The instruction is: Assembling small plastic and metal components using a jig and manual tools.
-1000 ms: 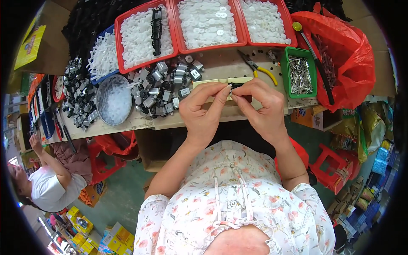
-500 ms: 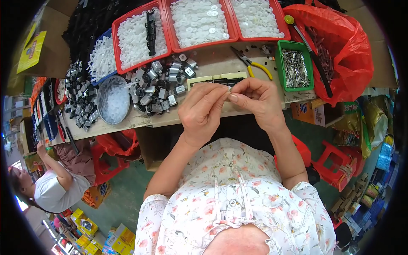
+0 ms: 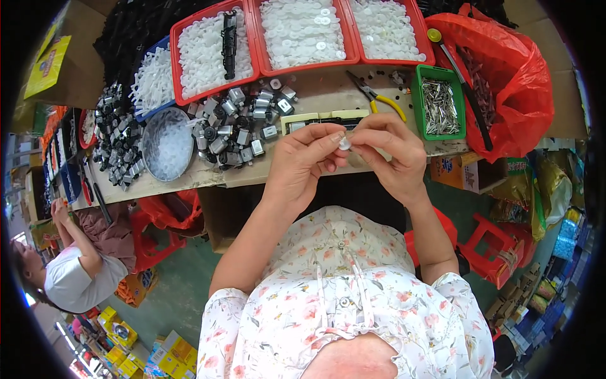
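Between my fingertips, above the bench's near edge, is a small white plastic gear-like disc (image 3: 344, 144). My left hand (image 3: 305, 158) pinches it from the left, and my right hand (image 3: 392, 151) closes on its other side. Just beyond my hands lies a cream-coloured holder (image 3: 297, 119) with a black strip-like part (image 3: 344, 120) in it; my fingers partly hide both. Small silver motors (image 3: 243, 126) with black ends are heaped to the left. A round metal bowl (image 3: 150, 163) of translucent white pieces stands beside them.
Red trays (image 3: 252, 44) of white plastic parts line the far side. Yellow-handled pliers (image 3: 385, 101) lie near a green bin (image 3: 418, 104) of metal pins. A red plastic bag (image 3: 524, 82) bulges at the right. A co-worker (image 3: 88, 271) sits at far left.
My hands have turned and lowered slightly, bringing the white disc into plain view between the fingertips. At far left, the co-worker's hands have come together.
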Tool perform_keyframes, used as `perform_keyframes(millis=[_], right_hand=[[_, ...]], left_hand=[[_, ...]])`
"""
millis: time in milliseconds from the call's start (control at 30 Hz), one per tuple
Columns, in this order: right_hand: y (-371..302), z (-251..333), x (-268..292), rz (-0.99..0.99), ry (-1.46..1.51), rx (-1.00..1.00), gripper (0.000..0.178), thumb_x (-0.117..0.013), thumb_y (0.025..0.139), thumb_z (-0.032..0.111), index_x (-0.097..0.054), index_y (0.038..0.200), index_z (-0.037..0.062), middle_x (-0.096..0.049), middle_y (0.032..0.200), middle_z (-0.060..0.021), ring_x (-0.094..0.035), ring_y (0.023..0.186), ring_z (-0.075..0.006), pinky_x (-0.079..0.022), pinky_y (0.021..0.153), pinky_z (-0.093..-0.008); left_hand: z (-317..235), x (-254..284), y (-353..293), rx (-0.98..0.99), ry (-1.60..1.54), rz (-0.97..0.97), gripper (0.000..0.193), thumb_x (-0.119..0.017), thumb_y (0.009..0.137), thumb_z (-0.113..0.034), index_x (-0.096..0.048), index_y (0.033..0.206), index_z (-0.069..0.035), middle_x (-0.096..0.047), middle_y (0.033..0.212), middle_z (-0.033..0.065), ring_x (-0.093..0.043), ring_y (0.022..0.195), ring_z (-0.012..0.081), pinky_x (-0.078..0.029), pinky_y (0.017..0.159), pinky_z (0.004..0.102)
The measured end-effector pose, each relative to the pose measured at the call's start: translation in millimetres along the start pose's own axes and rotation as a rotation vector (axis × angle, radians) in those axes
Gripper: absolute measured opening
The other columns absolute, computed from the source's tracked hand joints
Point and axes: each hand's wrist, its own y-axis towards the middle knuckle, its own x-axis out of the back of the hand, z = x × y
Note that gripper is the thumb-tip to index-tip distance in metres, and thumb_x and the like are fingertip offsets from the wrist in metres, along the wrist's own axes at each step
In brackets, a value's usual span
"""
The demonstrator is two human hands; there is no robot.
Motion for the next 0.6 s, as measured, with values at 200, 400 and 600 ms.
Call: perform_keyframes(millis=[200, 400, 600], right_hand=[[2.5, -2.9, -2.3, -0.001, -0.090, 0.081, 0.018, -0.073, 0.080, -0.008, -0.069, 0.097, -0.0006, -0.067, 0.093, -0.0112, -0.067, 0.080, -0.0218, -0.053, 0.067, -0.0297], [2.3, 0.1, -7.2, -0.061, -0.078, 0.049, 0.014, -0.073, 0.080, -0.006, -0.067, 0.092, -0.0013, -0.066, 0.089, -0.0116, -0.068, 0.076, -0.0234, -0.055, 0.064, -0.0313], [4.4, -6.0, -9.9, -0.031, -0.127, -0.077, 0.015, -0.072, 0.078, -0.008, -0.067, 0.091, -0.0022, -0.065, 0.093, -0.0120, -0.065, 0.085, -0.0239, -0.051, 0.072, -0.0322]], left_hand=[[6.3, -4.9, -1.6, -0.048, 0.041, -0.016, 0.023, -0.069, 0.094, -0.011, -0.069, 0.114, 0.001, -0.072, 0.090, 0.0067, -0.068, 0.075, 0.0115, -0.051, 0.065, 0.0209], [21.2, -4.7, -0.7, -0.403, 0.319, 0.018, 0.033, -0.073, 0.088, -0.002, -0.067, 0.121, 0.003, -0.072, 0.103, 0.0104, -0.069, 0.085, 0.0144, -0.056, 0.075, 0.0254], [15.9, 2.4, -1.4, -0.582, 0.655, -0.074, 0.035, -0.077, 0.084, 0.000, -0.070, 0.119, -0.001, -0.070, 0.103, 0.0089, -0.068, 0.089, 0.0147, -0.055, 0.078, 0.0273]])
